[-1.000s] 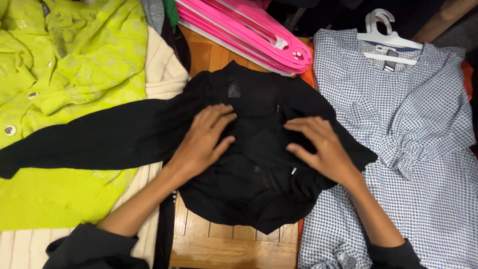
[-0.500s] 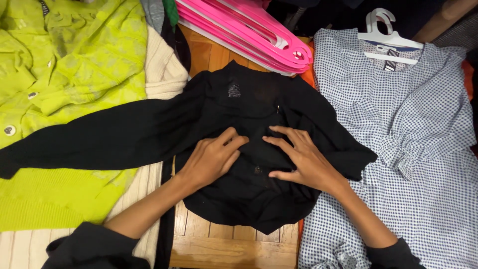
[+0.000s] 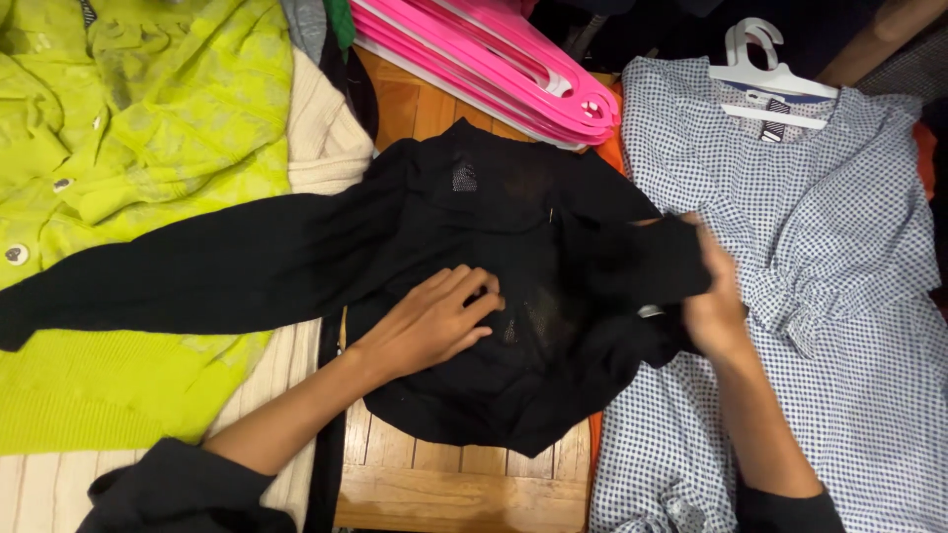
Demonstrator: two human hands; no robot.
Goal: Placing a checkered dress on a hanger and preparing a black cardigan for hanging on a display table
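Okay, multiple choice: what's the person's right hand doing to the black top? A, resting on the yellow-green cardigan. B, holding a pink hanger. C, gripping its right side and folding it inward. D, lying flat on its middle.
C: the right hand grips the edge of the black top, lifted over the front, while the left hand lies flat on its middle.

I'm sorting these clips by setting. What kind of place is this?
Probably a clothes-sorting spot at home or in a small shop. Garments crowd a wooden table: a black top under both hands, a dotted blouse on a white hanger, and a stack of pink hangers.
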